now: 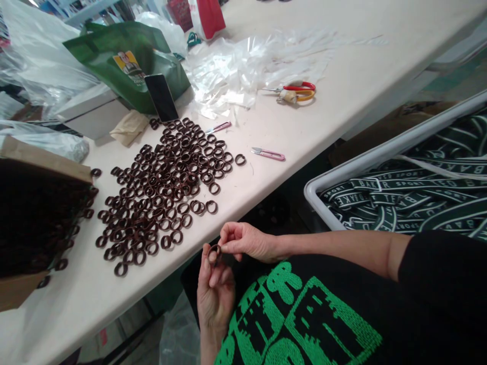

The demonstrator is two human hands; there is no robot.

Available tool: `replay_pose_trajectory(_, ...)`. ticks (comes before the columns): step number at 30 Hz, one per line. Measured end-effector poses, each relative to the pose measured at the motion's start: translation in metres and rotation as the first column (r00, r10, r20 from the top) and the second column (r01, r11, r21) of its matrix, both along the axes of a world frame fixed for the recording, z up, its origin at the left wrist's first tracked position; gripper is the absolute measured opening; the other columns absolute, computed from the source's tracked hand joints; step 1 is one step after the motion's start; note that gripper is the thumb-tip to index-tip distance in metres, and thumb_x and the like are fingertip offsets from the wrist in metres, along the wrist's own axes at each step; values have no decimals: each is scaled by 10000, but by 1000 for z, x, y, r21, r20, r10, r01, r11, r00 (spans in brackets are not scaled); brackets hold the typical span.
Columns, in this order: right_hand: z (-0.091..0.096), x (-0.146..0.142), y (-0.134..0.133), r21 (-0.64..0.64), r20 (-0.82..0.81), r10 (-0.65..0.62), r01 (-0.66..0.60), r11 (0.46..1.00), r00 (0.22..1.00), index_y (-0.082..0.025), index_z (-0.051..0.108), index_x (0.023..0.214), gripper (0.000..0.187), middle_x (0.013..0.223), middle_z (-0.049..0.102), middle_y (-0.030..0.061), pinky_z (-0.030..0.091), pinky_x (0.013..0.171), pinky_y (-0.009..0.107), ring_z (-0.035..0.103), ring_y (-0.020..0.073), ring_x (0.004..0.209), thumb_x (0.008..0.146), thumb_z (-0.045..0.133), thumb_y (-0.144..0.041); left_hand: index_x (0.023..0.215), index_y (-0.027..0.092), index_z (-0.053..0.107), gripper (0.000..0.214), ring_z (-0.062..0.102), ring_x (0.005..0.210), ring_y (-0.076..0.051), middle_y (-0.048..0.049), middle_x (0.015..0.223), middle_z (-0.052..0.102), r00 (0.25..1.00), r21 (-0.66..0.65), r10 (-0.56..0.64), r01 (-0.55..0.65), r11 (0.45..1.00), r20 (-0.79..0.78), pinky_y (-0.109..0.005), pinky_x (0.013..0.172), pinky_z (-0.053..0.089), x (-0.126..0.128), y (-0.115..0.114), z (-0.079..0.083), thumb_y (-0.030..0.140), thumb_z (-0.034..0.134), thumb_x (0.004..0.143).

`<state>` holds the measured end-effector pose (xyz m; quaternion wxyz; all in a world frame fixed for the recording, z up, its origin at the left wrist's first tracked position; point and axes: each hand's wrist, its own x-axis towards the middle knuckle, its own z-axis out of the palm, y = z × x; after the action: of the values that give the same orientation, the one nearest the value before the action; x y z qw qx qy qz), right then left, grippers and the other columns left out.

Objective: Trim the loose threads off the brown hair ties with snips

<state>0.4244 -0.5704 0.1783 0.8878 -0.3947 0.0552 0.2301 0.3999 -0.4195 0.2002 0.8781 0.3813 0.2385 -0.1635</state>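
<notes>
A small dark brown ring (pixel 213 249), like a closed loop of band, is held between both hands at the table's front edge. My left hand (pixel 216 291) comes up from below with thumb and fingers closed around one side of it. From the right, my right hand (pixel 249 241) pinches the ring's other side between thumb and fingertip. Exactly how the fingertips meet the ring is partly hidden. Many matching brown rings (pixel 167 190) lie in a loose heap on the table just beyond my hands.
An open cardboard box (pixel 49 170) stands at the left with rings beside it. Beyond the heap are pink thread snips (pixel 268 154), red-and-orange-handled scissors (pixel 299 92), a phone (pixel 162 97), a green bag (pixel 125 66) and clear plastic strips (pixel 243 66). A white-rimmed bin (pixel 315 190) holds lettered straps.
</notes>
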Motion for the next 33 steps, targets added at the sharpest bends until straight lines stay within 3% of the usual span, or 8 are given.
replay_pose_trajectory(3,0,0,0,48,-69,4,0,999,998,-151,562,810,327,714,595,-54,382,437,141,467,22,489,673,826,-287,1112,228,713,391,437,498,16,31,833,640,1000,26,18,-17,1000,-4,-65,491,423,1,-3,1,220,807,732)
replay_pose_trajectory(6,2,1,-1,50,-118,-16,22,998,993,-153,558,816,337,711,599,-53,373,438,140,485,23,477,674,828,-293,1184,275,683,544,554,625,-15,11,963,671,998,190,48,-54,980,38,-99,600,491,2,-9,4,242,862,671)
replay_pose_trajectory(11,11,3,-4,65,-223,-33,49,997,974,-168,540,787,293,581,538,-86,387,456,140,462,29,447,670,797,-248,1046,242,671,434,615,725,-68,19,924,680,975,545,-33,-94,833,219,-162,675,503,5,-16,3,268,873,662)
replay_pose_trajectory(14,18,5,-7,82,-247,-26,48,995,969,-172,541,782,274,547,521,-94,409,472,145,443,29,442,672,784,-232,973,209,657,342,599,686,-82,25,842,672,954,658,-113,-102,746,276,-183,638,479,12,-20,4,314,839,703)
replay_pose_trajectory(18,20,9,-12,94,-250,-67,93,991,966,-166,562,807,299,572,526,-94,404,459,141,449,25,446,648,808,-225,884,189,651,270,655,842,-133,3,907,678,911,727,-174,-172,665,374,-250,800,516,25,-32,8,337,814,728)
replay_pose_trajectory(23,19,17,-21,120,-220,-131,160,980,967,-149,599,855,277,648,577,-71,410,475,144,500,26,478,652,785,-177,910,188,634,268,688,940,-176,-38,1007,710,882,727,-204,-199,658,426,-313,870,533,38,-49,9,337,792,752)
replay_pose_trajectory(29,33,24,-36,77,-148,-199,212,974,969,-156,589,853,260,662,622,-58,455,510,180,547,50,477,637,729,-193,903,184,615,280,701,815,-149,-17,879,728,865,710,-219,-200,676,452,-272,778,542,64,-62,11,343,790,755)
replay_pose_trajectory(33,40,30,-52,-68,10,-228,228,971,974,-151,601,858,212,709,646,-35,429,503,185,545,51,482,695,706,-238,943,178,609,283,695,737,-127,0,796,725,911,630,-148,-141,764,384,-254,742,534,77,-68,18,351,763,781)
